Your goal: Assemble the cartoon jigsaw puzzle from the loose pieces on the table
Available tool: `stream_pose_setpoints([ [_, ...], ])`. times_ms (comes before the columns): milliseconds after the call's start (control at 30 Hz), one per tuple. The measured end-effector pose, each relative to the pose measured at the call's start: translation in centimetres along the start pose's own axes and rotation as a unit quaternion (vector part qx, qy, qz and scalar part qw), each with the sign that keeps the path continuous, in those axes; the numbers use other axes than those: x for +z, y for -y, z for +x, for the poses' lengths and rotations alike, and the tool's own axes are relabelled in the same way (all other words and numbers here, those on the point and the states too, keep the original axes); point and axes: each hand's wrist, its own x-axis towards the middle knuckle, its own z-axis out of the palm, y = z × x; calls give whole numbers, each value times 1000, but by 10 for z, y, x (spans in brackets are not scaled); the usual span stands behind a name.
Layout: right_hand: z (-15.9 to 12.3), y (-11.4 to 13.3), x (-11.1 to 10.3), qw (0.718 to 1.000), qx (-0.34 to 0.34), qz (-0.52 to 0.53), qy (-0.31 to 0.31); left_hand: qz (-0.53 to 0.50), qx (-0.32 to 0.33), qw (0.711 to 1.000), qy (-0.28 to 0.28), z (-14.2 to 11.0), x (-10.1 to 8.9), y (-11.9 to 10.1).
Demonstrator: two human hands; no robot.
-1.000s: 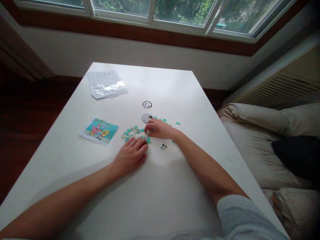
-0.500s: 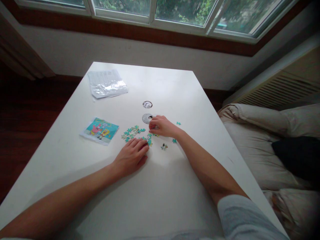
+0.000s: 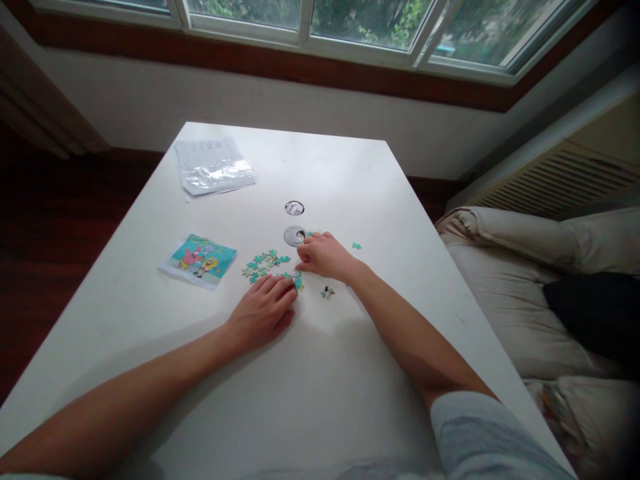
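Several teal puzzle pieces crowd the white desk, and they're sitting just beyond the fingers of the left hand! Those left fingers are stretched out low and loosely together, tips right at a patterned cluster that peeks out past them on the right. Over to the right hand, coming in from the other side: its fingers curl inward, thumb fairly narrow against them, and whether a piece is pinched in there, I cannot tell!

Just beyond the right fingertips, there's the grey round disc with its small hole, and farther out past it, a round opening in the desk. Nearer the wearer than the right fingers, a little dark-and-white cluster lies on its own, while a single teal piece sits out to their right.

Look left of the left fingers, well apart: the cartoon packet, lying flat and showing a pink figure and a yellow one! And farther off, beyond that packet, a shiny clear bag lies over printed paper near the desk's far left corner.
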Motion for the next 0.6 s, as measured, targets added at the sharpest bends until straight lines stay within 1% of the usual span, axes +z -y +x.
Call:
stream_pose_setpoints([
  [167,-1,-5,-1,1000,3,11,15,-1,0,1000,-3,1,1,0],
  [400,-2,-10,1,999,-18,42,1,-7,1,1000,-1,-1,2,1],
  [600,5,-8,3,999,7,45,19,-18,-1,1000,-16,-2,2,1],
])
